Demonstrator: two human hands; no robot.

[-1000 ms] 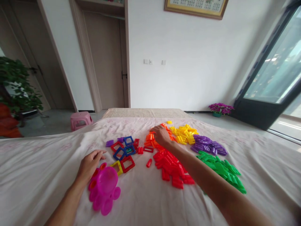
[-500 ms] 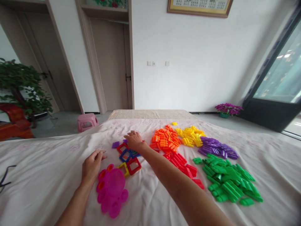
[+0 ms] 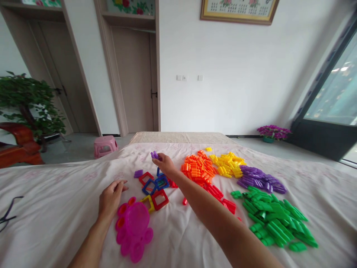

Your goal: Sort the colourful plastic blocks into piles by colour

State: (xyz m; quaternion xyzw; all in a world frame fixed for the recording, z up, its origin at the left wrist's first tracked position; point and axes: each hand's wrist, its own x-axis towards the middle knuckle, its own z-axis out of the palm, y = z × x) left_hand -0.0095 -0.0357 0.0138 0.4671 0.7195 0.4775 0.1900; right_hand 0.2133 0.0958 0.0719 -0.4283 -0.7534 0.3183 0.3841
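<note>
My right hand [image 3: 166, 163] is raised a little above the cloth, its fingers closed on a small purple plastic building block [image 3: 154, 154]. Below it lie several square frame tiles, among them a blue tile [image 3: 161, 182], a red tile [image 3: 160, 200] and a yellow tile [image 3: 147, 203]. Another purple block [image 3: 138, 174] rests left of the tiles. My left hand [image 3: 113, 193] rests on the cloth, fingers loosely bent with a gap at the thumb and nothing visible in it. Just in front of it is a magenta paw-shaped plastic toy [image 3: 136, 219] with round lobes.
Sorted piles lie to the right: orange blocks [image 3: 198, 165], yellow blocks [image 3: 228, 163], purple blocks [image 3: 259, 178], green blocks [image 3: 276, 216] and red blocks [image 3: 216, 191], partly behind my right forearm. Glasses [image 3: 9, 214] lie at the left on the cloth [image 3: 55, 208].
My right hand has lifted from the tiles and moved slightly right and away, now with a purple block in its fingers. My left hand stays in place. The view has tilted slightly.
</note>
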